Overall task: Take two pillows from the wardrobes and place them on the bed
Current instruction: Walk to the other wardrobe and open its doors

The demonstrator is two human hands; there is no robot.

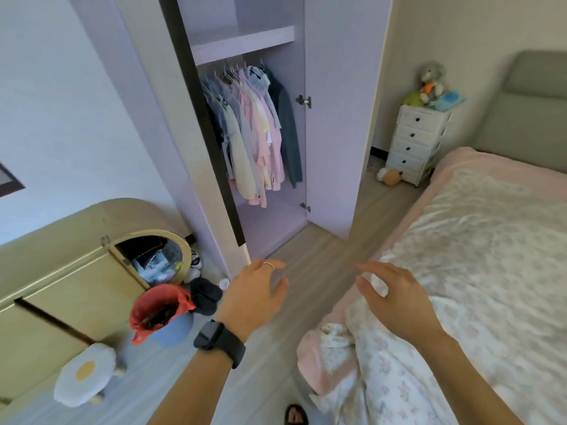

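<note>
The bed (478,240) fills the right side and runs out of view at the right and bottom edges. Its pale floral quilt (383,363) is rumpled at the near corner, and only part of the grey headboard (527,111) shows. The wardrobe (270,228) stands ahead at centre with its door (331,118) swung wide. Its top is cut off by the upper edge, so what lies above the shelf (242,41) cannot be told. Hanging clothes (254,133) hide the back wall below the shelf, and no pillow can be made out in the part on show. A beige cabinet (61,271) runs off the left edge, and its round opening holds clutter too dim to name. White drawers (414,142) stand in the far corner beside the bed's head, with soft toys (432,84) on top, blurred. A bin (156,308) with a red bag stands by the cabinet, and an egg-shaped stool (84,374) stands nearer. Both forearms reach forward, level with each other. The left hand (254,296) hovers over the floor before the wardrobe, back up, fingers loosely spread and gripping nothing. The right hand (395,296) hovers over the bed's near edge, fingers apart and slightly bent, also empty. A dark watch (219,338) sits on the left wrist, and a thin ring (268,265) on one left finger. A slipper (296,415) is half cut off at the bottom.
</note>
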